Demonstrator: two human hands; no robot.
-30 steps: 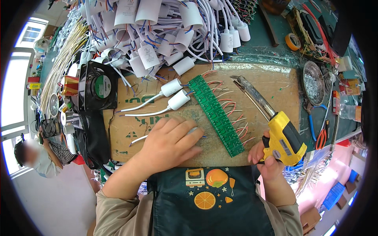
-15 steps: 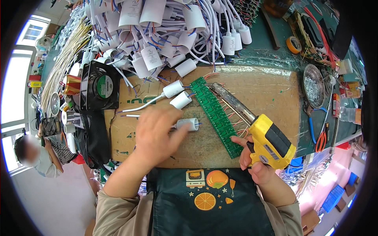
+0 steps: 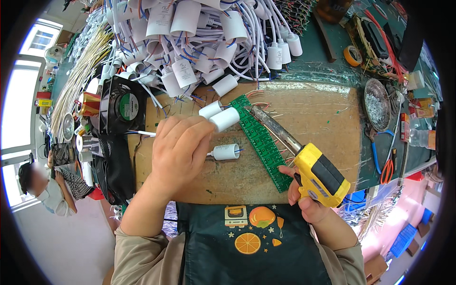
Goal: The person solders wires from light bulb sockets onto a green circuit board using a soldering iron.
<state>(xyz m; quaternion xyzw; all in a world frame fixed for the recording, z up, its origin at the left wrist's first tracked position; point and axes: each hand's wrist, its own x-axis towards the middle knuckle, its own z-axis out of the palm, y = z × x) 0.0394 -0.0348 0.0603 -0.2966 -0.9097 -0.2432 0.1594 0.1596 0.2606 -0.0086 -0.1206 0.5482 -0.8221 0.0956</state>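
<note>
Since half a second ago, the left hand (image 3: 181,146) has shifted to one white lamp socket (image 3: 225,119) and nudged it closer to the green circuit board (image 3: 260,142), while the soldering gun (image 3: 324,175) has slid a little leftward. That socket lies just beyond the left fingertips, its open end facing up and right toward the board's upper end. The left fingers are curled together, grasping its rear end, although the exact contact is partly hidden. The right hand (image 3: 309,208) is wrapped around the gun's yellow handle, its index finger reaching to the board's lower edge; whether it presses there, I cannot tell. The gun's metal tip is over the board's upper part, near the thin wires along its right side. A second socket (image 3: 209,109) lies just behind the held one, and a third socket (image 3: 225,152) rests nearer the person. All lie on a brown worktop sheet (image 3: 318,111). Farther out are a heap of corded sockets (image 3: 184,72), a black fan (image 3: 124,105) and a metal dish (image 3: 377,104).
</note>
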